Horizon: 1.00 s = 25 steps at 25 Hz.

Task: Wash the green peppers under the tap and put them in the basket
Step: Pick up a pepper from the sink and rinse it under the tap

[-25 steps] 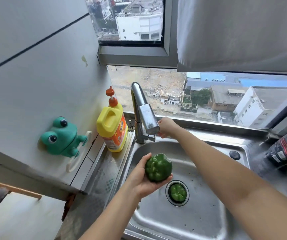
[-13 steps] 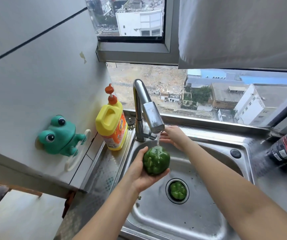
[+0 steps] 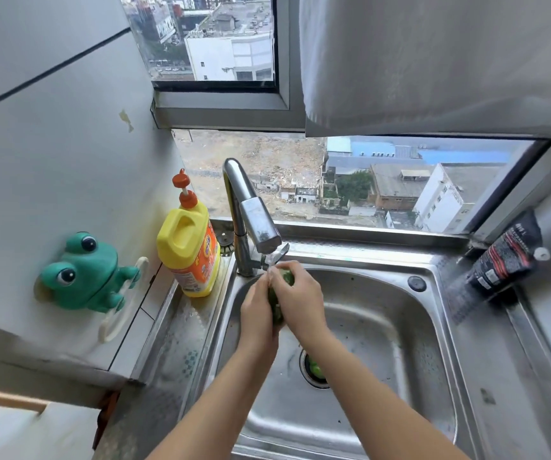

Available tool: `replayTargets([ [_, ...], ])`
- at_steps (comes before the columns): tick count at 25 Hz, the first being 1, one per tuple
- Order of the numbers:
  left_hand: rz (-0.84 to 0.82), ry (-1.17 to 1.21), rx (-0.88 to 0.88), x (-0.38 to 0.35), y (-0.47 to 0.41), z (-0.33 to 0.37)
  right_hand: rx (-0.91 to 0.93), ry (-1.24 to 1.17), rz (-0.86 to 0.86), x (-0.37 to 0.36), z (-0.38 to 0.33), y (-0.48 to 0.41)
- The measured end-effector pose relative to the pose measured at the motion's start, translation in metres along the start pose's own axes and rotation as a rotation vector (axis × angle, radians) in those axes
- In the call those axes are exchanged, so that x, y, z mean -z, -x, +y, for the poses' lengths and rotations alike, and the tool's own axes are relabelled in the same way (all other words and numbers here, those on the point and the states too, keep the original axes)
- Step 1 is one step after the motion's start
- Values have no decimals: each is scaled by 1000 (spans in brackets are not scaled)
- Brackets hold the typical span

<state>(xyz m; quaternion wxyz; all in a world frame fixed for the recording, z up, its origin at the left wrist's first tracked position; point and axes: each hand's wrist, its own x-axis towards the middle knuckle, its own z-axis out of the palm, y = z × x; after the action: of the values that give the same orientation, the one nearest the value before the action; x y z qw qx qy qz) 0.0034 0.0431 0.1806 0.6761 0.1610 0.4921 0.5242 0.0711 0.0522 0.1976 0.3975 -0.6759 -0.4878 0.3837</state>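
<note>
Under the steel tap (image 3: pixel 253 220), a green pepper (image 3: pixel 277 302) is held between both my hands, mostly hidden by them. My left hand (image 3: pixel 257 315) grips it from the left and my right hand (image 3: pixel 295 298) covers it from the right. Water runs from the spout onto the pepper's top. A second green pepper (image 3: pixel 315 369) lies in the drain of the steel sink (image 3: pixel 383 327), partly hidden by my right forearm. No basket is in view.
A yellow detergent bottle (image 3: pixel 189 250) with an orange pump stands left of the tap. A green frog holder (image 3: pixel 85 272) is stuck to the left wall. A black pouch (image 3: pixel 503 260) leans at the sink's right corner. A window runs behind the sink.
My right hand left the tap handle and closed onto the pepper. The water started running, and both hands lifted the pepper up under the spout.
</note>
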Motion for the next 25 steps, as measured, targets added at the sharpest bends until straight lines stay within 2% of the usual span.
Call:
replayTargets([
  [2, 8, -193, -238, 1, 4, -1, -381, -238, -194, 15, -18, -24],
  [3, 4, -265, -329, 1, 9, -2, -508, -359, -259, 20, -24, -29],
  [4, 16, -304, -391, -1, 13, -2, -553, -449, -272, 20, -27, -31],
  [5, 46, -292, -418, -5, 13, 1, -515, -492, -243, 17, -30, -29],
  [6, 93, -248, -393, -9, 11, 6, -400, -459, -180, 10, -31, -22],
  [7, 137, -188, -330, -11, 6, 11, -210, -373, -84, 2, -28, -13],
  [8, 141, -106, -228, -11, -1, 19, 15, -290, 2, -3, -22, -3],
  [10, 48, 83, 52, -12, -6, 36, 408, -106, 39, -2, -5, 6],
  [12, -24, 137, 220, -13, -3, 41, 632, 55, 52, 3, 9, 1],
  [13, -34, 141, 212, -17, 2, 39, 648, 78, 87, 5, 11, 0],
  [14, -11, 124, 138, -21, 4, 34, 582, 27, 124, 6, 8, 0],
  [15, 35, 70, 19, -23, 4, 30, 417, -95, 141, 7, 3, 1],
  [17, 121, -106, -286, -26, 6, 24, -13, -468, 45, 7, -13, -2],
  [18, 125, -149, -401, -25, 7, 23, -101, -543, 35, 7, -17, -4],
  [19, 129, -146, -454, -24, 7, 23, -69, -518, 49, 7, -20, -2],
  [22, 165, -6, -454, -24, 7, 26, 285, -186, 120, 7, -24, 13],
  [25, 185, 30, -458, -21, 4, 24, 365, 2, 147, 10, -27, 14],
])
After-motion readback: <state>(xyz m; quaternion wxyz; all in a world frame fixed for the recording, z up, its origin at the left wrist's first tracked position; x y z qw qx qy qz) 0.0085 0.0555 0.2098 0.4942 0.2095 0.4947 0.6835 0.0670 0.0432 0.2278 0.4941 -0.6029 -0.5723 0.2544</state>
